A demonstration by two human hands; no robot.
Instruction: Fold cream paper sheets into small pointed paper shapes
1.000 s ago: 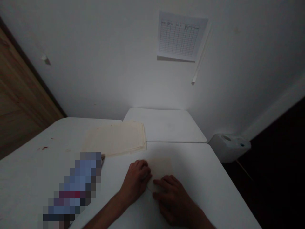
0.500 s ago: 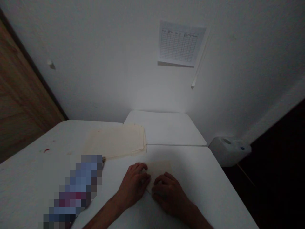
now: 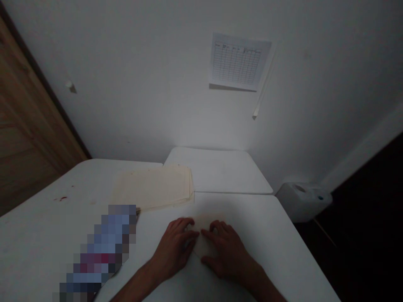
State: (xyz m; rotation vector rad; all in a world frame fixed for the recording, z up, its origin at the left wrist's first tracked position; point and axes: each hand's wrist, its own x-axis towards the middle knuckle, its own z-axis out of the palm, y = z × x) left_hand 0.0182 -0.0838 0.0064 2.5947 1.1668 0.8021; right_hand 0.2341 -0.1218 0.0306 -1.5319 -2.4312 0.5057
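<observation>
A small cream sheet of paper (image 3: 204, 247) lies on the white table (image 3: 270, 235) in front of me. My left hand (image 3: 174, 249) rests on the sheet's left part with its fingers pressed down on it. My right hand (image 3: 228, 251) lies on the right part, fingers flat and pointing toward the left hand. Most of the sheet is hidden under both hands. Whether it is folded I cannot tell in the dim light.
A stack of cream paper sheets (image 3: 154, 186) lies behind the hands. A blurred-out object (image 3: 100, 247) lies to the left. A second white table (image 3: 217, 170) meets the wall, which carries a printed chart (image 3: 239, 63). A white device (image 3: 304, 199) sits at the right; a wooden door (image 3: 22, 134) at the left.
My right hand has slid forward and up over the small sheet, toward the left hand. The left hand's fingers have spread a little. The view has tilted slightly.
</observation>
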